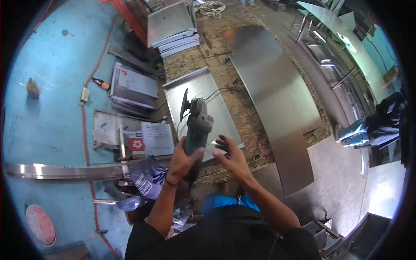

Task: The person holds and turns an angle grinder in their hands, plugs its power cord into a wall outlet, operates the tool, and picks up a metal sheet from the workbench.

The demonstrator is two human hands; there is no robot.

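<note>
An angle grinder [199,125] with a teal body and grey head is held up over the workbench, its disc turned to the left. My left hand [182,161] wraps round the grinder's body. To the right of the tool, my right hand [231,156] is held apart from it, fingers spread and nothing in them. Beneath the grinder lies a shallow metal tray [221,113] with raised edges. A long bent sheet of metal [273,82] rests on the bench to the right of the tray.
The worn wooden bench [212,56] carries a stack of metal panels [171,24] and a coiled cord [211,8] at its far end. Boxes and panels [134,84] lean by the blue wall at left. A person in dark clothing [381,119] is at far right.
</note>
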